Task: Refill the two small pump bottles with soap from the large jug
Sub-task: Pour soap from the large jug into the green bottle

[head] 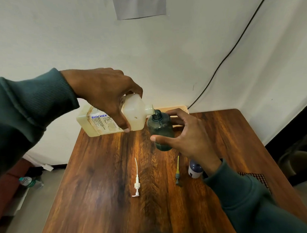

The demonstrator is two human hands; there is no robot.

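The left hand (105, 94) grips the tipped jug (113, 118), its spout at the mouth of the blue bottle (160, 130), which the right hand's (189, 137) curled fingers hold upright.

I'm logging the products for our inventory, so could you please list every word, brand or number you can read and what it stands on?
"BIOCHEK": blue capitals on the label of the large jug, which the left hand tips at the teal bottle.
Fine print under it: too small to read.
On the small white and dark blue bottle: a dark mark, too blurred to read.
Label of the plastic bottle on the floor: unreadable.
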